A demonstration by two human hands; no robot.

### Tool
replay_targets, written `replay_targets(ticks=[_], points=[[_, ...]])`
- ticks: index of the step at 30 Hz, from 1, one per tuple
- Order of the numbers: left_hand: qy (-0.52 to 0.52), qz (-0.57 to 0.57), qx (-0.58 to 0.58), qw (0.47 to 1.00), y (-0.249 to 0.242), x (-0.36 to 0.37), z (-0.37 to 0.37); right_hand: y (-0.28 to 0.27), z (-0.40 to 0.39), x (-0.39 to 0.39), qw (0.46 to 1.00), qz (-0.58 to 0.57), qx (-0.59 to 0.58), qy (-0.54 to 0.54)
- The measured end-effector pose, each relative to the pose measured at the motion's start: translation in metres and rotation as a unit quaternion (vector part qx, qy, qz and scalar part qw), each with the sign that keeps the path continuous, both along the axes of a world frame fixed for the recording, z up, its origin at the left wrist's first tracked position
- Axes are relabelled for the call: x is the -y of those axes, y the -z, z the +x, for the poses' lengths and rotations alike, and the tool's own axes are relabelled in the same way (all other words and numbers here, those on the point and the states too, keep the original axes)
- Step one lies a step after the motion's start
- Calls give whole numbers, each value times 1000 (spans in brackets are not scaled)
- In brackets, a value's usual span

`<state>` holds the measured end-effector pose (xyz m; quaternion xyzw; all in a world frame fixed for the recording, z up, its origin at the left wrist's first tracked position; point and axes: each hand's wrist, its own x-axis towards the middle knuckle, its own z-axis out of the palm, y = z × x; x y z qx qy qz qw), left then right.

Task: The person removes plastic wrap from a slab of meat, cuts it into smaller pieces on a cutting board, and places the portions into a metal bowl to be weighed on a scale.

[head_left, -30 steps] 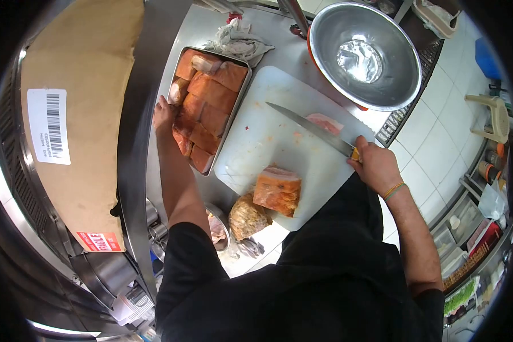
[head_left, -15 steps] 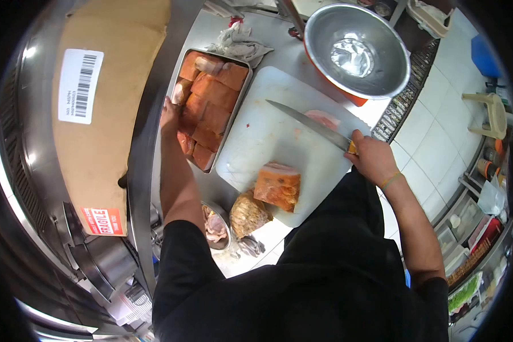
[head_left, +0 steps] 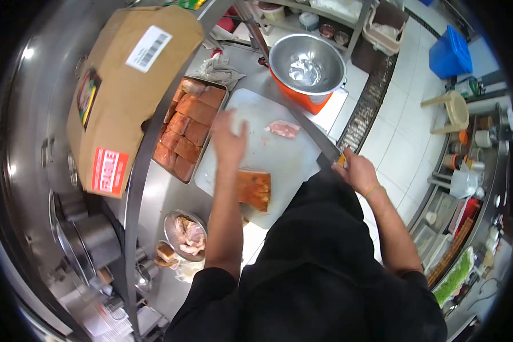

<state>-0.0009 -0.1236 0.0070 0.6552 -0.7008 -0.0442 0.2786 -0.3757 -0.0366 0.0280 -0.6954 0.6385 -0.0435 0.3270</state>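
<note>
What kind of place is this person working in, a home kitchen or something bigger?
Most likely a commercial kitchen. A steel tray packed with orange marinated meat slabs sits on a stainless counter beside a large white cutting board, with a big steel mixing bowl and a tiled floor with stocked shelves alongside.

The white cutting board (head_left: 279, 154) lies mostly bare between the pale meat slice (head_left: 283, 129) at its far side and the orange slab (head_left: 253, 188) at its near edge; the full meat tray (head_left: 187, 132) crowds the left; the steel bowl (head_left: 306, 62) blocks beyond; the cardboard box (head_left: 125, 85) overhangs the worktop's (head_left: 165, 194) left.
</note>
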Motion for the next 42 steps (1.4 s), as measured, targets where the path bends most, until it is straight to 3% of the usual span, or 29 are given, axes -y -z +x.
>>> replay_targets(ticks=[2,5,8,11,14,17,20,23,25,30,35,39,42], points=[[19,151,-39,988,14,-21,-40,6,-15,-13,1000,15,-5,7],[-77,295,-26,952,6,-41,-82,22,-38,-20,998,65,21,-1],[-146,258,-50,954,44,-44,-80,32,-55,-9,989,119,77,-30],[-233,125,-171,949,54,-44,-105,31,-59,19,984,105,71,-128],[-230,19,-168,958,72,-39,-130,33,-45,47,977,107,59,-177],[-243,-9,-99,965,65,-33,-156,45,-23,56,973,68,53,-215],[-273,-30,-134,952,70,-21,-159,62,-5,56,967,69,80,-233],[-288,37,-42,956,90,-17,-156,72,4,51,956,44,97,-274],[-297,-44,-73,951,106,-16,-153,70,13,45,947,28,126,-293],[-318,-83,-141,934,103,-20,-153,58,16,48,936,40,150,-317],[-310,-200,-205,907,42,-41,-133,44,30,49,932,40,141,-332],[-319,-295,-181,882,-20,-87,-78,-19,86,25,915,37,153,-371],[-377,-365,-140,840,-51,-144,-4,-63,138,-2,872,-37,161,-460]])
